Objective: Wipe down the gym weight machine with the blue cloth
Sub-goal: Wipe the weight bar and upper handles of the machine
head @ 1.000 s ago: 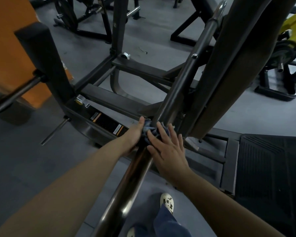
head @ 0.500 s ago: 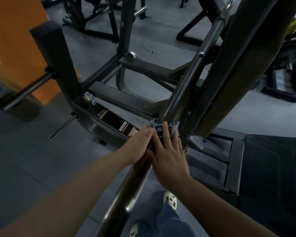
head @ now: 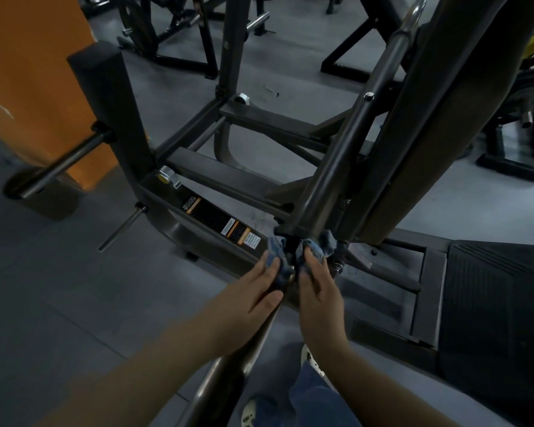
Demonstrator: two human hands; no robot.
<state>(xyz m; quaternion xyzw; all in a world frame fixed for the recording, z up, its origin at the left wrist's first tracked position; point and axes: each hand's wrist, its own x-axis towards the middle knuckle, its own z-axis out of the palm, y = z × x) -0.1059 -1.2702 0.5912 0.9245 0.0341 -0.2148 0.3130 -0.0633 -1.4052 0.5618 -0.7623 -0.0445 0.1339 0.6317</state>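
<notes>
The grey steel weight machine (head: pixel 216 177) fills the middle of the head view, with a round metal bar (head: pixel 342 155) slanting up from near my feet to the upper right. The blue cloth (head: pixel 315 245) is wrapped round the low joint of that bar, and bunches of it show on both sides. My left hand (head: pixel 256 291) presses the cloth's left part against the bar with fingers fairly straight. My right hand (head: pixel 319 286) holds the cloth's right part against the bar's other side. The bar between my palms is mostly hidden.
A black ribbed footplate (head: pixel 494 303) lies at the right. A weight peg (head: pixel 59 167) and a thin pin (head: pixel 121 229) stick out to the left, beside an orange wall (head: pixel 28 87). Other gym machines (head: pixel 173 35) stand behind. My shoe (head: pixel 312 359) is below the bar.
Both hands have slid the cloth further down the bar to its low joint, and the cloth now spreads out on both sides of it.
</notes>
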